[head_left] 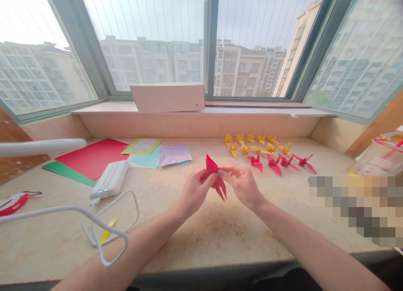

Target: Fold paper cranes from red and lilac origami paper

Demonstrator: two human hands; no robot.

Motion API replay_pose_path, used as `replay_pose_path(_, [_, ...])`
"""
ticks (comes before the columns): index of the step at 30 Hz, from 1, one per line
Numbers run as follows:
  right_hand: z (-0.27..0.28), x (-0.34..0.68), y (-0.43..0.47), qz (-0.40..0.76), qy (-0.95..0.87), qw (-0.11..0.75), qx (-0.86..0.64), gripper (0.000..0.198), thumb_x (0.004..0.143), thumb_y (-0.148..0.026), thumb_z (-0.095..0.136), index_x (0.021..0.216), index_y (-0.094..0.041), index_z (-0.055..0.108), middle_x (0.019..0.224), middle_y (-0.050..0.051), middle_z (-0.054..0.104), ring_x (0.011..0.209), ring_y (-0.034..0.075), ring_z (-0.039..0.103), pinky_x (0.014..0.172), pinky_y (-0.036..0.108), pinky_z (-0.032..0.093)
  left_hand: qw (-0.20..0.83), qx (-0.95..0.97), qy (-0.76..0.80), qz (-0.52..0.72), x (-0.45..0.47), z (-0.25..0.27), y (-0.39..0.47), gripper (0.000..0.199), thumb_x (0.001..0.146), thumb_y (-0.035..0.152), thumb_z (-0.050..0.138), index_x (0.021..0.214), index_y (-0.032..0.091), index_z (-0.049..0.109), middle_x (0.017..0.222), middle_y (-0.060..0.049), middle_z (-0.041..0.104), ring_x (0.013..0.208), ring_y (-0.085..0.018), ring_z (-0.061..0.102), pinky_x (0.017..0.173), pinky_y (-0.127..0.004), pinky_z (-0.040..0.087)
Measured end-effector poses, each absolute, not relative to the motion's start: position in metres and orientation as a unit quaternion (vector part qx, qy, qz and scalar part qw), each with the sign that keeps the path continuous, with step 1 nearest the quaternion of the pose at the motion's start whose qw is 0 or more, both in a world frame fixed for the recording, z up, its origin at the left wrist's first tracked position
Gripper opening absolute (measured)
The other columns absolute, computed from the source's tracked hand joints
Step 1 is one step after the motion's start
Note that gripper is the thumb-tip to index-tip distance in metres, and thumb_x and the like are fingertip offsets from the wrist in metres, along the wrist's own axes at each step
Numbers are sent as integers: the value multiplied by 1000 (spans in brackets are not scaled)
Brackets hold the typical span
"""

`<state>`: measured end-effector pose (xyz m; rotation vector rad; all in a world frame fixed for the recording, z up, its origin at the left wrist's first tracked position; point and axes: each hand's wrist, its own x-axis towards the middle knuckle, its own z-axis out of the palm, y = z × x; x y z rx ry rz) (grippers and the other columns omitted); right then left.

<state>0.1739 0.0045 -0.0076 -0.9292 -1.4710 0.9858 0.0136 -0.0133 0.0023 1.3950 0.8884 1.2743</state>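
Head view: our left hand point(195, 189) and right hand point(244, 185) pinch folded red origami paper point(212, 166); red origami cranes point(286, 161) nearby.

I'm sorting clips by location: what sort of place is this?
Likely a home, at a counter by a window: the window overlooks multi-storey buildings, and yellow paper cranes and a power bank sit on the counter.

Seemingly a room at home, marbled counter point(220, 236) below wide windows point(211, 43), apartment blocks point(241, 68) outside
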Motion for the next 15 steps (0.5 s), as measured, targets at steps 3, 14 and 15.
replay_pose_path(3, [-6,174,4,388,-611,553,-412,28,76,-42,76,90,-18,73,79,5,73,70,18,62,65,30,49,524,562,357,531,14,0,-13,28,83,37,69,92,11,71,87,-10,74,78,-21,69,74,-33,56])
replay_pose_path(14, [-7,177,3,455,-621,504,-393,33,77,-44,75,97,-17,71,79,5,72,68,19,63,67,32,52,522,576,361,516,13,0,-12,32,82,39,71,95,10,73,87,-11,75,77,-23,71,71,-34,57])
replay_pose_path(15, [-7,177,3,461,-621,498,-392,34,78,-44,74,98,-17,71,79,5,72,68,19,64,67,33,53,517,577,361,519,13,0,-12,31,82,39,71,95,10,73,86,-11,75,76,-23,70,71,-33,57])
